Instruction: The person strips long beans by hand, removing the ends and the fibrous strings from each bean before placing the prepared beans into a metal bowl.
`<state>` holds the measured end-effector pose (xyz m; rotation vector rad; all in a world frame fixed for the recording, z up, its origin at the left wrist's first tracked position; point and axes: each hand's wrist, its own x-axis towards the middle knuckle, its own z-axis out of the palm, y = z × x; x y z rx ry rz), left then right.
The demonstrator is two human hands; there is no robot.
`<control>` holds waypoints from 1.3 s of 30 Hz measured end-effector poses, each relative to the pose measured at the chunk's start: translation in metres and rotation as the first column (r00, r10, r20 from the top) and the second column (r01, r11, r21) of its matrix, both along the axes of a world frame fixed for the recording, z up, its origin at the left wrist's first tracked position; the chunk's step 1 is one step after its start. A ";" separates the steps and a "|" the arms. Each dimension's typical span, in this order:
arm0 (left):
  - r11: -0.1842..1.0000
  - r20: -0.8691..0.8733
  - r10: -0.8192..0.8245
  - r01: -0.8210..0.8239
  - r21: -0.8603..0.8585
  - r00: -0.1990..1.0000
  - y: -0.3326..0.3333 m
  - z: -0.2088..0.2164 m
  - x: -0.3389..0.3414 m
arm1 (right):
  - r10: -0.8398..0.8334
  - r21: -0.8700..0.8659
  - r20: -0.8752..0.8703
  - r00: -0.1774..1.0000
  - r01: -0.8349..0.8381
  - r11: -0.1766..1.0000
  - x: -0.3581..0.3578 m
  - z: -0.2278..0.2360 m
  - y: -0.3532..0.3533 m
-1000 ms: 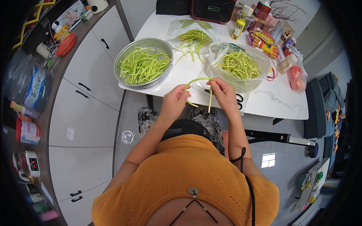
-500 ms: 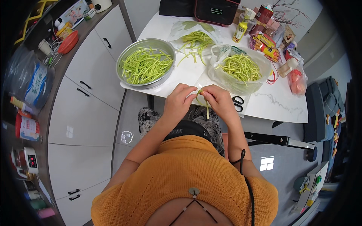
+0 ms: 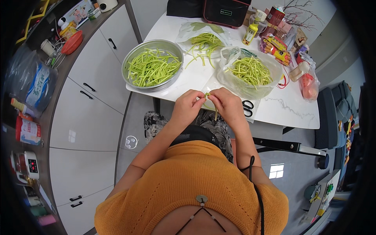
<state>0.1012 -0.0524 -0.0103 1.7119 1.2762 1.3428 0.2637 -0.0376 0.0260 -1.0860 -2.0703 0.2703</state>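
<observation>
We note a white table (image 3: pixel 290 103) with grey marbled veining, its near edge just ahead of the lap. Both hands are at that edge: the left hand (image 3: pixel 189 105) and right hand (image 3: pixel 228 105) each pinch one green stem (image 3: pixel 216 113) between fingertips, the hands nearly touching and the stem's lower end hanging down between them

On the surface, left: a round metal pan (image 3: pixel 171 47) holding a heap of green pieces (image 3: pixel 152 69). Right: a translucent plastic bag (image 3: pixel 244 91) with a second heap; black-handled scissors (image 3: pixel 247 108) lie just beside the right hand. Between and behind these, longer stems (image 3: pixel 206 40) spill from another bag (image 3: pixel 186 32). At the far side we log a black case (image 3: pixel 227 17) with red trim, a yellow bottle (image 3: pixel 249 36) and red-yellow packets (image 3: pixel 275 50)

Room: at left, white cabinets (image 3: pixel 86 125) with black handles under a cluttered ledge bearing an orange-red bowl (image 3: pixel 72 43) and a large clear bottle (image 3: pixel 31 78); at right, glossy grey floor (image 3: pixel 262 166) and a dark sofa (image 3: pixel 326 117)
</observation>
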 end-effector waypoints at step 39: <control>0.969 0.465 0.173 -0.235 0.079 0.868 0.014 0.012 -0.042 | 0.077 -0.181 0.225 0.971 -0.036 0.983 -0.002 0.003 0.018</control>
